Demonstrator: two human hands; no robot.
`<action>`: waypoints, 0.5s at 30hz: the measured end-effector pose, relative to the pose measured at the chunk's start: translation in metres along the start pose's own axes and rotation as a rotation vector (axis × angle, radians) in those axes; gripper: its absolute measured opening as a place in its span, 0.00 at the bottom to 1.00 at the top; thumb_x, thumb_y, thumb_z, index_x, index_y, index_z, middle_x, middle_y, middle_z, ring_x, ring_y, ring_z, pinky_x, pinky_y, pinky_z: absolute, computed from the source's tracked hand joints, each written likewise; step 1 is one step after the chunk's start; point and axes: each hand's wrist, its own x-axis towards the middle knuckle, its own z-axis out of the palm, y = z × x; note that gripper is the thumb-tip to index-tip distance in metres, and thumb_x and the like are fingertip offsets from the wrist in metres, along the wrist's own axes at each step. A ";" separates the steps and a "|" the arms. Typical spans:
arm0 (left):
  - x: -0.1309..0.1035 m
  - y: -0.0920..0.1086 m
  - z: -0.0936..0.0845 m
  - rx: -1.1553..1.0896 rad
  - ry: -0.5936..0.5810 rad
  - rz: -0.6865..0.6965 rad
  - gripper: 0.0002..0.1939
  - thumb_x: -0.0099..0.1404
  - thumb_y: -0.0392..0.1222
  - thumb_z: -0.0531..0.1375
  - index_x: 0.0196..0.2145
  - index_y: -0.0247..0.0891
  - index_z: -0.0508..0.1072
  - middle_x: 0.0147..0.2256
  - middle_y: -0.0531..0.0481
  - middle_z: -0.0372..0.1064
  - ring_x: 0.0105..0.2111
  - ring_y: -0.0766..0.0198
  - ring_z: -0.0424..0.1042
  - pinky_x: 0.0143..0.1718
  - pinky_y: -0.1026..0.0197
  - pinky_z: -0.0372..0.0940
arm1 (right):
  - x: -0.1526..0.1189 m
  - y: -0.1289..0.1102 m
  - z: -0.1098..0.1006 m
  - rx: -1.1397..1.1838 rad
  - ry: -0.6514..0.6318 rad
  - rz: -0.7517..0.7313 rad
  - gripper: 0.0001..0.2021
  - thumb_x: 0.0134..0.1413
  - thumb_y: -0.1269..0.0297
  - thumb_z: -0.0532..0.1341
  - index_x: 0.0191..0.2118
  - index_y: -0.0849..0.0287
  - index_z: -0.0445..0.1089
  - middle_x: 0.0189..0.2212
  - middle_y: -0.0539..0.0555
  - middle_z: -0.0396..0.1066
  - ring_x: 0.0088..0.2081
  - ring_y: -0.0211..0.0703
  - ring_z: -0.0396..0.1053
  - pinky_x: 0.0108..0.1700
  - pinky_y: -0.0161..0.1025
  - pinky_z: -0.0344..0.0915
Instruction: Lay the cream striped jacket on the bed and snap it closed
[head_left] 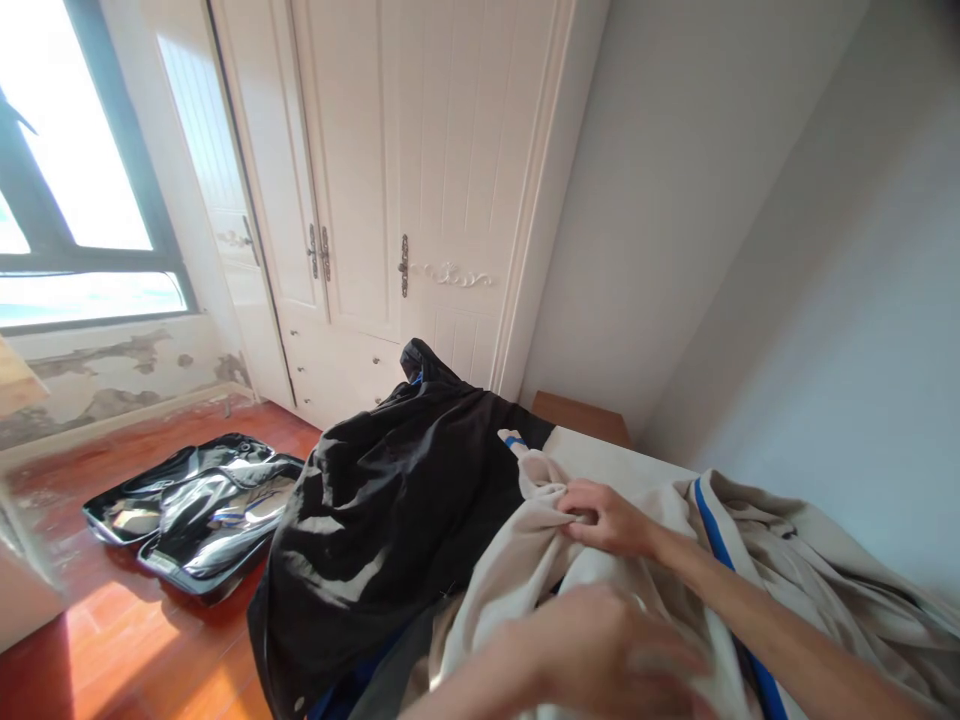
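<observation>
Garment (615, 572), pale with blue stripes, lies bunched right in front of me, against the black jacket (382, 490) and over the white surface (600, 456)! My right hand (609, 518) has thumb and fingers drawn together, pinching a gathered fold. And the left hand (600, 650), lower and nearer me, is a blur: fingers look loosely spread, but whether they grip anything, I cannot tell. Handling that bunched fold looks like the step in hand; I'd say the next move calls for a steady right pinch and a sure left hold. Suitcase (169, 578) lies open, off left, well apart.
</observation>
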 end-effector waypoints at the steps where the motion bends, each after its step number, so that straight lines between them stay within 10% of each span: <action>1: -0.004 -0.006 -0.021 -0.038 0.019 -0.001 0.14 0.70 0.51 0.56 0.47 0.51 0.79 0.44 0.56 0.81 0.41 0.67 0.79 0.47 0.70 0.71 | -0.011 0.010 -0.009 -0.018 0.034 0.078 0.06 0.53 0.67 0.60 0.29 0.59 0.74 0.29 0.53 0.72 0.34 0.43 0.68 0.38 0.36 0.63; 4: -0.012 -0.034 -0.094 0.283 0.468 -0.304 0.15 0.70 0.49 0.54 0.42 0.45 0.80 0.44 0.53 0.80 0.45 0.63 0.78 0.51 0.63 0.70 | -0.037 0.036 -0.032 -0.275 -0.048 0.391 0.13 0.53 0.69 0.55 0.22 0.59 0.73 0.25 0.54 0.74 0.31 0.43 0.69 0.37 0.37 0.62; 7: -0.020 -0.069 -0.159 0.456 0.626 -0.537 0.33 0.60 0.54 0.63 0.61 0.42 0.69 0.62 0.40 0.66 0.65 0.43 0.59 0.68 0.41 0.51 | -0.044 0.051 -0.049 -0.542 -0.157 0.693 0.16 0.56 0.69 0.54 0.25 0.60 0.77 0.32 0.61 0.78 0.37 0.50 0.74 0.45 0.43 0.63; 11: -0.033 -0.102 -0.186 0.824 0.281 -0.884 0.72 0.40 0.74 0.67 0.73 0.37 0.43 0.72 0.32 0.33 0.72 0.32 0.26 0.66 0.23 0.31 | -0.012 0.059 -0.051 -0.523 -0.049 0.861 0.11 0.52 0.75 0.57 0.29 0.67 0.77 0.38 0.74 0.77 0.48 0.67 0.74 0.52 0.58 0.59; 15: -0.036 -0.114 -0.151 0.866 0.038 -0.898 0.75 0.38 0.78 0.65 0.73 0.39 0.40 0.73 0.33 0.30 0.71 0.30 0.25 0.63 0.19 0.27 | 0.061 0.059 -0.026 -0.257 0.149 0.839 0.11 0.58 0.72 0.57 0.41 0.66 0.77 0.54 0.74 0.70 0.62 0.66 0.62 0.60 0.57 0.54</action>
